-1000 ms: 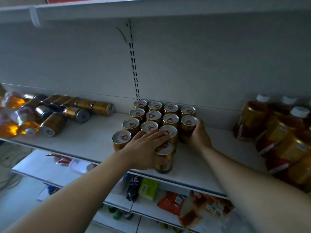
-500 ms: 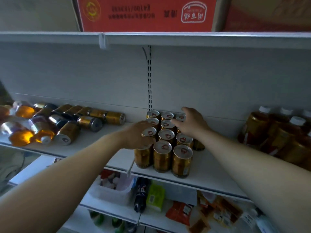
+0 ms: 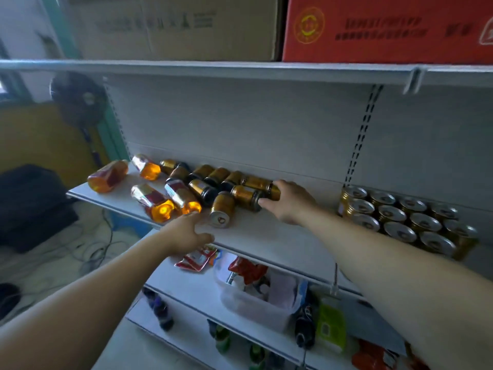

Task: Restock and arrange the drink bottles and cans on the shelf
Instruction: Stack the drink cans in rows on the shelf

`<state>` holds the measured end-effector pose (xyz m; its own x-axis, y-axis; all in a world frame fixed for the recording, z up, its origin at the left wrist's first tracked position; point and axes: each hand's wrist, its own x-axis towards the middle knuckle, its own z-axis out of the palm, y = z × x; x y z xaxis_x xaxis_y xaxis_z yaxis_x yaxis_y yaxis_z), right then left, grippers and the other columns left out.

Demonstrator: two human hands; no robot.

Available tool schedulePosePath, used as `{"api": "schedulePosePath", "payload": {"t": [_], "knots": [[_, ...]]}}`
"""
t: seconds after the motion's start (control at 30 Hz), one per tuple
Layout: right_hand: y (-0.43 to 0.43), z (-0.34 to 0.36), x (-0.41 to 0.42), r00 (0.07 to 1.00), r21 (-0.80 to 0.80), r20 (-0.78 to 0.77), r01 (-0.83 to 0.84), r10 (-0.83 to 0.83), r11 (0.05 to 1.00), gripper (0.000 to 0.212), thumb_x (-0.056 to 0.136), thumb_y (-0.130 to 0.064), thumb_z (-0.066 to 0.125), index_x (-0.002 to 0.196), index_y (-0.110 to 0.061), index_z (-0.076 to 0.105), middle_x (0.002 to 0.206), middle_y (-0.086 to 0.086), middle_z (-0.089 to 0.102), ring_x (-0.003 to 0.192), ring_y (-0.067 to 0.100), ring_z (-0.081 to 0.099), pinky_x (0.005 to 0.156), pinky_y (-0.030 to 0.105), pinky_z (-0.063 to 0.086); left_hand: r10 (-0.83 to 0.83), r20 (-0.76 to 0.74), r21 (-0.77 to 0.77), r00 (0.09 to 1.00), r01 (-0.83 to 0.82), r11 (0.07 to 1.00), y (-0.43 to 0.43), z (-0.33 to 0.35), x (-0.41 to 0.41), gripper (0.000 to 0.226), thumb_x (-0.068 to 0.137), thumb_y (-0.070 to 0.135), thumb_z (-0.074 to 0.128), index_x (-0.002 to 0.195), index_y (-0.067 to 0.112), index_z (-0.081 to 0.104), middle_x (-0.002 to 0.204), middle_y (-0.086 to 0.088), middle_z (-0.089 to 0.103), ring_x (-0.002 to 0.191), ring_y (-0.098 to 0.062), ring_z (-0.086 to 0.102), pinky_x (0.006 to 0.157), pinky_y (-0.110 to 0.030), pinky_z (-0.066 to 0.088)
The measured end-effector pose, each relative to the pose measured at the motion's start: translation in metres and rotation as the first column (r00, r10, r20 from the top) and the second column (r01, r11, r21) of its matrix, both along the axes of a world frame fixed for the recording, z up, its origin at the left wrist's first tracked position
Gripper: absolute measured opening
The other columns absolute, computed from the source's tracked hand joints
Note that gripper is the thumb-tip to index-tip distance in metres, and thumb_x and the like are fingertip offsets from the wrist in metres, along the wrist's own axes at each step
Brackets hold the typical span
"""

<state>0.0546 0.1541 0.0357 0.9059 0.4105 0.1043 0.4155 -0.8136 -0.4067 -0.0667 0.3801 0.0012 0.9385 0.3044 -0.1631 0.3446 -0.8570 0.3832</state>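
Several gold cans lie on their sides in a heap on the white shelf (image 3: 266,236), beside several fallen amber bottles (image 3: 157,201). My right hand (image 3: 292,202) is at the right end of the heap, thumb and fingers round the end of a lying gold can (image 3: 257,183) and touching the one in front of it (image 3: 244,196). Just below another lying can (image 3: 222,209), my left hand (image 3: 186,233) hovers at the shelf's front edge, fingers loosely curled and holding nothing. A block of upright gold cans (image 3: 400,217) stands to the right.
Cardboard boxes, one brown (image 3: 173,25) and one red (image 3: 386,28), sit on the shelf above. The lower shelf holds a clear plastic tub (image 3: 253,303), snack packets and small bottles. A fan (image 3: 80,97) and cables are on the left, past the shelf's end.
Both hands left the upright block of cans and moved left to the heap of lying cans; the view swung left with them. My right hand has closed on a lying can.
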Motion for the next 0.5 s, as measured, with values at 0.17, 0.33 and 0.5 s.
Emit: {"api": "schedulePosePath", "payload": {"t": [0.17, 0.33, 0.5], "knots": [[0.059, -0.015, 0.013, 0.998, -0.037, -0.060, -0.026, 0.024, 0.999, 0.071, 0.085, -0.056, 0.058, 0.141, -0.015, 0.040, 0.143, 0.013, 0.043, 0.128, 0.029, 0.045, 0.102, 0.033, 0.039, 0.044, 0.021, -0.033, 0.999, -0.043, 0.999, 0.046, -0.001, 0.013, 0.070, 0.082, 0.052, 0.060, 0.143, 0.026, 0.035, 0.140, -0.007, 0.045, 0.121, -0.026, 0.048, 0.095, -0.038, 0.043], [0.089, -0.043, 0.056, 0.998, -0.135, -0.052, -0.036, 0.029, 0.990, 0.068, 0.086, -0.049, 0.060, 0.141, -0.014, 0.039, 0.146, 0.011, 0.040, 0.130, 0.029, 0.042, 0.102, 0.034, 0.037, -0.049, 0.083, 0.095, 0.995, 0.041, 0.995, 0.049, -0.005, 0.061, 0.069, 0.085, 0.054, 0.056, 0.144, 0.026, 0.034, 0.143, -0.004, 0.043, 0.126, -0.026, 0.044, 0.096, -0.036, 0.040], [0.098, -0.072, 0.095, 0.999, -0.247, -0.011, -0.052, 0.050, 0.968, 0.066, 0.087, -0.041, 0.062, 0.141, -0.018, 0.033, 0.145, 0.008, 0.035, 0.131, 0.028, 0.036, 0.103, 0.036, 0.036, -0.144, 0.058, 0.244, 0.988, 0.126, 0.962, 0.043, -0.019, 0.110, 0.057, 0.089, 0.052, 0.050, 0.137, 0.023, 0.040, 0.131, -0.006, 0.052, 0.119, -0.028, 0.046, 0.092, -0.040, 0.042]]}}
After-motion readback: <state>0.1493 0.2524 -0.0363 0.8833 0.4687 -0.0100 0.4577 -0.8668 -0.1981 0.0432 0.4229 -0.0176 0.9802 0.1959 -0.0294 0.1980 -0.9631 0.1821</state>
